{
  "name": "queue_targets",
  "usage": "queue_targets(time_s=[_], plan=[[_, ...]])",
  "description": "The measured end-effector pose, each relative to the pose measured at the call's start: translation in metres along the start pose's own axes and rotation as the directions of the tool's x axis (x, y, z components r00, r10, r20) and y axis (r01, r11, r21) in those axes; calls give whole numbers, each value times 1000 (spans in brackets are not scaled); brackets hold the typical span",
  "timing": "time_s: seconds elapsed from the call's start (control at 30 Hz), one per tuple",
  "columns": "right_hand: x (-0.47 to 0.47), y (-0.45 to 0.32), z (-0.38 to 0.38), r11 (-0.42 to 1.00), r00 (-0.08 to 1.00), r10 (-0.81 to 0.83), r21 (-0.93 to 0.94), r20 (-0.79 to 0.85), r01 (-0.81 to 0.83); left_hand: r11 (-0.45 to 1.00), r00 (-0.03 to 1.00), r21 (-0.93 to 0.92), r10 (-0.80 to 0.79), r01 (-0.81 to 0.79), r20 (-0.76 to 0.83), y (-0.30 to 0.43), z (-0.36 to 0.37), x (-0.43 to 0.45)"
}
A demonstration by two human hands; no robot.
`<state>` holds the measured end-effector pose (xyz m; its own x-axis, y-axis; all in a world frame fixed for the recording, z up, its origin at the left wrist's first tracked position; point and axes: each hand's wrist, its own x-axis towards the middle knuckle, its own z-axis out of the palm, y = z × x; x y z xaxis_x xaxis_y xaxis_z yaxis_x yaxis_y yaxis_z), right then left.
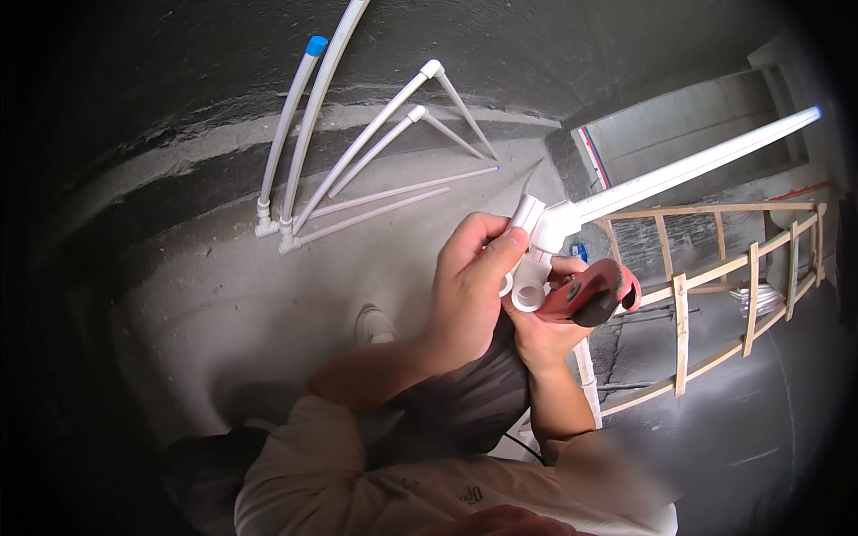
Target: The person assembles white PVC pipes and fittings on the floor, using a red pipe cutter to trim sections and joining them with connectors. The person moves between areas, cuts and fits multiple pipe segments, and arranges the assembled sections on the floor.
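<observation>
My left hand (479, 288) pinches a short white plastic pipe piece (528, 211) between thumb and fingers. Right beside it is a white elbow fitting (556, 226) with a long white pipe (690, 166) running up to the right, blue at its far tip. Below that elbow, another white fitting (529, 288) turns its round open end towards me. My right hand (546, 338) is closed around a red hand tool (586, 295), which looks like a plastic-pipe cutter. The tool and fittings hide most of the right fingers, and whether these also grip the pipework cannot be seen.
Joined white pipes (355, 151) with elbows and tees stand along the dark wall at the left; one has a blue cap (316, 45). A wooden ladder-like frame (680, 335) stretches along the right. My shoe (374, 325) rests on the concrete floor (221, 301).
</observation>
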<state>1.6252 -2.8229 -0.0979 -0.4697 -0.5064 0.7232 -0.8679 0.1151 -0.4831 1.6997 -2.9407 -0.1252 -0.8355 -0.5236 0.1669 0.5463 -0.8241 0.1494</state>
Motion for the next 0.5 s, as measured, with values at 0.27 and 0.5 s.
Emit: queue_targets(time_s=[0.27, 0.5], plan=[[3, -5, 3, 998, 1000, -22, -55, -8, 21, 988, 987, 142, -86, 67, 134, 20, -20, 14], [-4, 5, -3, 977, 993, -85, -191, 76, 98, 986, 993, 165, 4, -24, 118, 6, -16, 11]])
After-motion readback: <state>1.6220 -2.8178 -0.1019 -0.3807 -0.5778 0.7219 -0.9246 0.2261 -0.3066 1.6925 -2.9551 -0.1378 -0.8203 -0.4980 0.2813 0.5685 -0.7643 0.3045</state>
